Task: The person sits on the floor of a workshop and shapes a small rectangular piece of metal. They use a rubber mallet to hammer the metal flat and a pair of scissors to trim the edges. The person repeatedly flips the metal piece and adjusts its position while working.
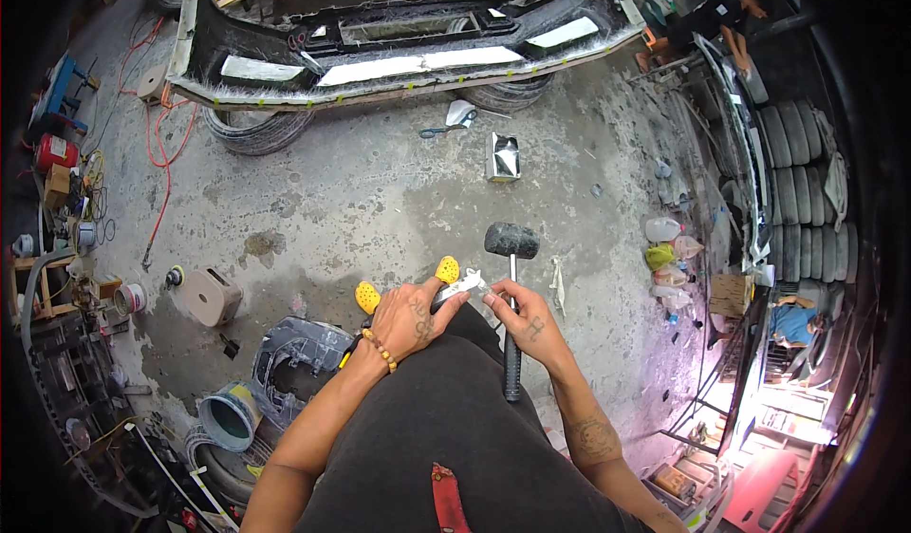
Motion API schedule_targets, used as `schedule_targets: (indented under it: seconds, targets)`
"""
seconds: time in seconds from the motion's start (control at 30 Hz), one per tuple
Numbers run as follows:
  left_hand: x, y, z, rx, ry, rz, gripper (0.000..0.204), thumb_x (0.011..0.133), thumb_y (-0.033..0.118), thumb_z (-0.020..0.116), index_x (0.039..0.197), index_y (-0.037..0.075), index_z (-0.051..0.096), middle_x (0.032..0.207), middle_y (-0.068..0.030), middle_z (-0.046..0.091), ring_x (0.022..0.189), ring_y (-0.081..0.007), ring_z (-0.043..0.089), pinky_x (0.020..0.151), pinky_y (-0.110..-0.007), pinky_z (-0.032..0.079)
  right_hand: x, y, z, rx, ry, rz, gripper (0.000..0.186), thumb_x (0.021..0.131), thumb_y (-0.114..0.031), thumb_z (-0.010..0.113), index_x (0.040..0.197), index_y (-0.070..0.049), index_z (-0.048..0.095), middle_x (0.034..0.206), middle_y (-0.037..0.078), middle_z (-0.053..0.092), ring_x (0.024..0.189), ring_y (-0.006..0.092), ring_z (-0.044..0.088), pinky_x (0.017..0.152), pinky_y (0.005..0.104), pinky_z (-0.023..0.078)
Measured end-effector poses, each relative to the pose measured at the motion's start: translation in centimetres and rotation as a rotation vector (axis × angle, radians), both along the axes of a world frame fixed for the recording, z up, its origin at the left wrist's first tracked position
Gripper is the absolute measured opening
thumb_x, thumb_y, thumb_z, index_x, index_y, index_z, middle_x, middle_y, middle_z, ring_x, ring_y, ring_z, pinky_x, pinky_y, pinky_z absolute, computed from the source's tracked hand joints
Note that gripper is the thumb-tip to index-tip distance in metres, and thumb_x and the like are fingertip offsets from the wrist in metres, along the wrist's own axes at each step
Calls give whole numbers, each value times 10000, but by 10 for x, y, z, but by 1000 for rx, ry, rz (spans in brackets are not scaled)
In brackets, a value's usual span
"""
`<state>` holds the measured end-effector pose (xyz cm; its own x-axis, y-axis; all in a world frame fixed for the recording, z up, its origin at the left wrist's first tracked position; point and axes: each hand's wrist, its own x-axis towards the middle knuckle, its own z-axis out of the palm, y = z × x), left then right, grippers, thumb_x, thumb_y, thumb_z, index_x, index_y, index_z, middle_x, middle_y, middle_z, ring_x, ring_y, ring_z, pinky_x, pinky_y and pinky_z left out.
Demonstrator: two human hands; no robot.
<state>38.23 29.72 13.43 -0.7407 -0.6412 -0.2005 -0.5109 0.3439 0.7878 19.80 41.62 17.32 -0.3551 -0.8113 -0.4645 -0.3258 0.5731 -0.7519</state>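
My left hand (408,319) grips a narrow dark-and-silver item (448,296) with a crumpled white piece (471,282) at its tip. Beside it, my right hand (522,324) pinches that white piece. A rubber mallet (511,241) with a black head points away from me, its metal shaft passing behind my right hand and its black grip (511,367) showing below; whether my right fingers also hold it I cannot tell. My yellow clogs (366,298) show on the concrete floor past my hands.
Ahead, a large bumper (418,63) rests over tyres (256,130), near a metal can (504,156). A stool (209,296), bucket (228,417) and red hose (166,163) are leftward. At right, bags (664,258) lie beside leaning panels; one person (731,30) works there, another (797,324) sits lower down.
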Motion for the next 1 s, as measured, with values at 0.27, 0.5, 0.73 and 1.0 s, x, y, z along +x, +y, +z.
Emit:
schedule_targets:
  seconds: [0.27,0.5,0.73,1.0]
  targets:
    - [86,-84,-89,-188,-271,737,550,1001,494,574,828,-25,627,649,-244,618,579,-399,616,557,-484,472,-8,29,2,46,-144,-147,230,991,-275,650,999,-47,669,708,-35,539,650,59,472,589,254,384]
    - [59,-54,-55,68,46,341,536,1019,475,562,850,-33,597,640,-261,577,567,-390,591,553,-465,447,-9,24,9,-1,-247,-225,242,989,-271,668,1015,-30,658,721,-46,524,673,32,452,598,222,362]
    - [9,-3,10,87,117,-113,486,1002,447,591,880,-23,606,673,-263,627,681,-472,647,624,-521,504,-1,19,12,-62,-31,-71,270,988,-271,662,1020,-3,665,727,-28,551,665,57,450,583,253,363]
    - [4,8,7,65,203,-67,437,979,408,648,879,-16,614,620,-246,591,616,-446,618,570,-489,456,4,21,19,-103,13,-98,259,993,-255,650,1043,-1,671,725,-14,569,627,61,437,542,263,351]
